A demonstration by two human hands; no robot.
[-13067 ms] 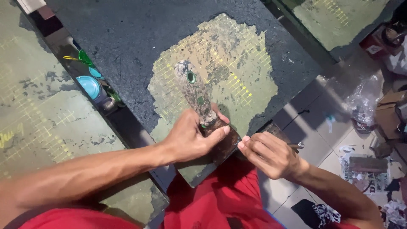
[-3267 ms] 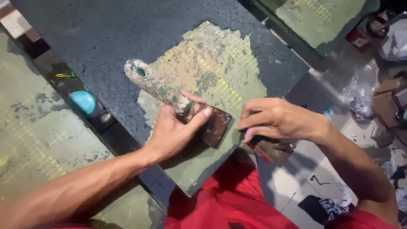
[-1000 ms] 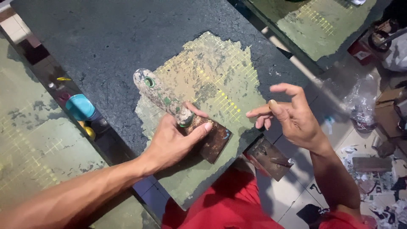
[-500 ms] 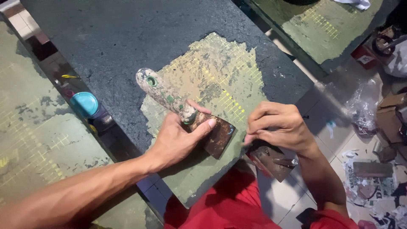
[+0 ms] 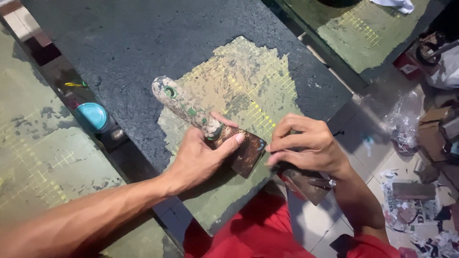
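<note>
A dark slab (image 5: 143,43) lies across my lap with a large scraped patch (image 5: 239,81) of yellow-green grid showing through its black coating. My left hand (image 5: 198,157) grips a paint-crusted scraper (image 5: 186,107) where the handle meets the rusty blade (image 5: 246,153), blade flat on the patch near the slab's front edge. My right hand (image 5: 306,145) sits just right of the blade, fingertips pinched together at its corner. What the fingers pinch is too small to see. A second rusty blade (image 5: 306,184) lies under that hand.
Another scraped slab (image 5: 28,153) lies at the left, and a third (image 5: 354,28) at the upper right. A teal round lid (image 5: 93,116) sits in the gap between slabs. Plastic bags and paper scraps (image 5: 411,200) litter the tiled floor at the right.
My right hand lifted with fingers spread, then came back down beside the scraper blade with its fingertips pinched. The left hand kept its grip on the scraper.
</note>
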